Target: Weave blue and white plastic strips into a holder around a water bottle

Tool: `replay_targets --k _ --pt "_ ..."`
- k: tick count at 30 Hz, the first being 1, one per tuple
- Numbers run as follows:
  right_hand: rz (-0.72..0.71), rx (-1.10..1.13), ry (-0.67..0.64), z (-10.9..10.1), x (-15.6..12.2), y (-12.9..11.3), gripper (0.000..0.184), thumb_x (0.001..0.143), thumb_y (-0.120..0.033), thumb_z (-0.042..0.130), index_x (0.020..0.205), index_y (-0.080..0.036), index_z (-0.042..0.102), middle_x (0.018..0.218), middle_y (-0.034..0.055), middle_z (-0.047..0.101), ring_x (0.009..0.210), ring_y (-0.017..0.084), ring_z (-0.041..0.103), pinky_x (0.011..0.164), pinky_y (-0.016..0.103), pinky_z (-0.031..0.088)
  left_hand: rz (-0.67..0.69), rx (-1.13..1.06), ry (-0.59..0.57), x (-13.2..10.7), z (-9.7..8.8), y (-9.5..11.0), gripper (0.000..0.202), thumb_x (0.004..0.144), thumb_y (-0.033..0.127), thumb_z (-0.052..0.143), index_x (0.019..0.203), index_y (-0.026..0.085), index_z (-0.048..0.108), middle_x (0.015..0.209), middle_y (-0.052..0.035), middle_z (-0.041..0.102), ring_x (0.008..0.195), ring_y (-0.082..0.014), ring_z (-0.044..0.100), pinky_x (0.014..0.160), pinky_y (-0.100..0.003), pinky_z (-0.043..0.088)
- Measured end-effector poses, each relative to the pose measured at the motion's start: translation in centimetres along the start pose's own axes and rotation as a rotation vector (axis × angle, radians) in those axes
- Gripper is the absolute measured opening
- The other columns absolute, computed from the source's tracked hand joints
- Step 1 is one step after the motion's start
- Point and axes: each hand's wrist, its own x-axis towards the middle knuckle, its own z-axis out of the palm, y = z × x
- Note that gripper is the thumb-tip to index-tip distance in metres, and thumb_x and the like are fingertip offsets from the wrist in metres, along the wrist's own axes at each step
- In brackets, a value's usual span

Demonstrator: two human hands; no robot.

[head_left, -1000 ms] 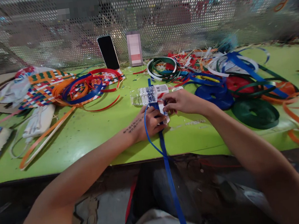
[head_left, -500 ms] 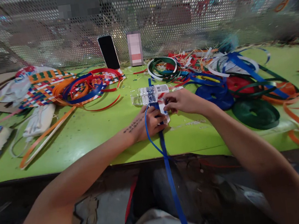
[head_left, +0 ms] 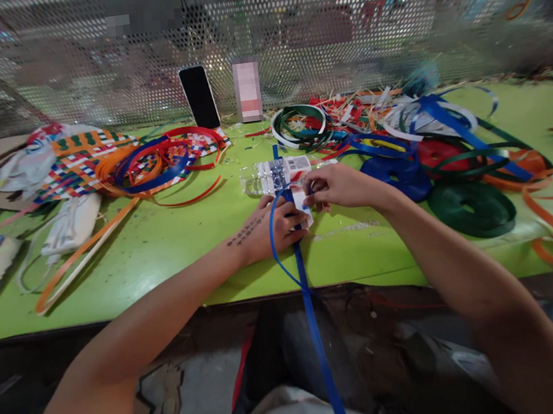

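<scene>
On the green tabletop, my left hand (head_left: 281, 223) is curled over a long blue plastic strap (head_left: 311, 310) and the edge of a white card-like piece (head_left: 303, 209). My right hand (head_left: 329, 186) is closed in a pinch just to the right, its fingertips at the end of a thin blue strip (head_left: 272, 234) that loops around my left fingers. Just beyond both hands lies a clear plastic bottle (head_left: 255, 178) with a printed label (head_left: 297, 163), across the strap. The fingertips partly hide what they pinch.
Several strap rolls, including a blue one (head_left: 397, 179) and a green one (head_left: 472, 208), lie on the right. At the left are woven pieces (head_left: 70, 172), coiled strips (head_left: 150, 165) and a white power strip (head_left: 72, 225). A phone (head_left: 199, 97) leans against perforated metal mesh (head_left: 286, 38).
The thin blue strip's loop has shifted, its upper end now curving over towards my right fingertips. Both hands stay almost in the same place.
</scene>
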Motion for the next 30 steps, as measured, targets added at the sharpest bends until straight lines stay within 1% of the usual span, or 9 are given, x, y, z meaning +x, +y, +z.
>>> replay_targets --k 4,9,12,14,16,19,23,27,30 --pt "-0.007 0.007 -0.022 -0.1 0.0 0.0 0.021 0.087 -0.039 0.078 0.085 -0.023 0.064 0.065 0.0009 0.074 0.061 0.02 0.074 0.061 0.031 0.055 0.006 0.008 0.031 -0.1 0.4 -0.2 0.036 0.114 0.052 0.056 0.133 0.031 0.077 0.131 -0.005 0.078 0.119 -0.0303 0.067 0.109 -0.05 0.042" --pt "0.015 0.041 -0.007 0.0 -0.1 -0.1 0.022 0.086 -0.039 0.08 0.086 -0.023 0.065 0.068 0.0026 0.075 0.065 0.022 0.076 0.065 0.033 0.057 0.021 -0.013 0.064 -0.3 0.6 -0.4 0.031 0.114 0.05 0.058 0.13 0.032 0.078 0.13 -0.0041 0.078 0.123 -0.0291 0.066 0.109 -0.047 0.039" --pt "0.008 0.012 0.008 0.1 0.0 -0.2 0.023 0.086 -0.04 0.081 0.087 -0.023 0.066 0.068 0.0029 0.075 0.067 0.022 0.077 0.068 0.033 0.057 0.019 -0.012 0.078 -0.2 0.4 -0.2 0.031 0.113 0.049 0.059 0.129 0.031 0.079 0.129 -0.0044 0.079 0.123 -0.0296 0.065 0.108 -0.047 0.039" --pt "0.012 0.002 0.013 0.2 0.1 -0.1 0.021 0.084 -0.037 0.081 0.09 -0.022 0.068 0.069 0.0024 0.075 0.066 0.022 0.077 0.067 0.033 0.057 0.019 -0.01 0.088 -0.2 0.4 -0.2 0.03 0.112 0.049 0.062 0.126 0.029 0.08 0.128 -0.005 0.079 0.122 -0.0299 0.065 0.107 -0.047 0.04" --pt "0.024 -0.011 0.026 0.4 0.1 -0.1 0.017 0.082 -0.03 0.081 0.091 -0.022 0.069 0.07 0.0014 0.075 0.063 0.022 0.075 0.064 0.032 0.056 0.02 -0.005 0.086 -0.1 0.3 -0.2 0.031 0.111 0.049 0.064 0.126 0.028 0.081 0.125 -0.0056 0.079 0.12 -0.0299 0.065 0.105 -0.047 0.041" --pt "0.046 -0.039 0.063 0.6 0.1 -0.2 0.013 0.08 -0.025 0.08 0.087 -0.022 0.069 0.068 0.0002 0.073 0.059 0.019 0.071 0.059 0.03 0.052 0.032 0.003 0.069 -0.1 0.2 -0.2 0.034 0.111 0.049 0.063 0.131 0.028 0.08 0.124 -0.0072 0.079 0.118 -0.0302 0.066 0.103 -0.047 0.043" --pt "0.033 -0.062 0.105 0.6 0.1 -0.1 0.015 0.081 -0.029 0.082 0.079 -0.022 0.07 0.061 0.0 0.068 0.057 0.017 0.065 0.056 0.029 0.046 0.032 0.019 0.067 -0.2 0.1 -0.3 0.036 0.112 0.051 0.061 0.132 0.027 0.08 0.122 -0.0081 0.078 0.118 -0.0302 0.065 0.102 -0.046 0.042" --pt "-0.005 -0.089 0.169 0.6 0.4 0.4 0.018 0.077 -0.03 0.085 0.074 -0.021 0.07 0.068 0.003 0.072 0.066 0.018 0.066 0.058 0.029 0.045 0.039 0.018 0.084 -0.2 0.2 -0.2 0.035 0.112 0.05 0.062 0.132 0.028 0.08 0.121 -0.0071 0.079 0.115 -0.0291 0.065 0.102 -0.045 0.041" --pt "0.031 -0.047 0.19 1.1 0.6 0.6 0.018 0.076 -0.03 0.084 0.073 -0.021 0.07 0.066 0.0037 0.072 0.063 0.019 0.066 0.055 0.03 0.045 0.028 0.028 0.104 -0.2 0.1 -0.1 0.034 0.111 0.05 0.063 0.13 0.029 0.081 0.124 -0.0068 0.078 0.116 -0.029 0.063 0.101 -0.045 0.04"
